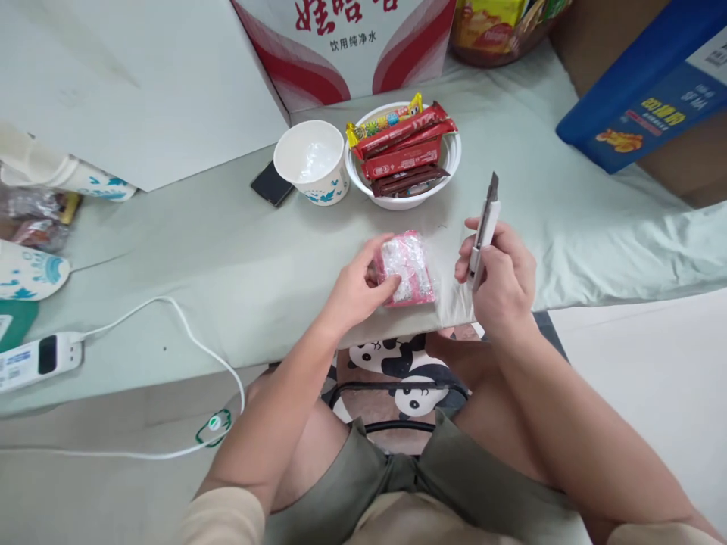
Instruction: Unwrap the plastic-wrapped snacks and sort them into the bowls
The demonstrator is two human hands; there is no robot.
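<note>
My left hand grips the left side of a small pink and white package in clear plastic wrap, which rests near the table's front edge. Held up in my right hand is a white utility knife, its dark blade out and pointing away from me. The knife is to the right of the package and apart from it. Beyond the package stands a white bowl filled with snack bars in red, yellow and brown wrappers. Left of the bowl is a paper cup with clear plastic inside.
A dark phone lies behind the cup's left side. A white power strip with a cable sits at the left edge. Behind are a red and white carton and a blue box. More paper cups lie at far left.
</note>
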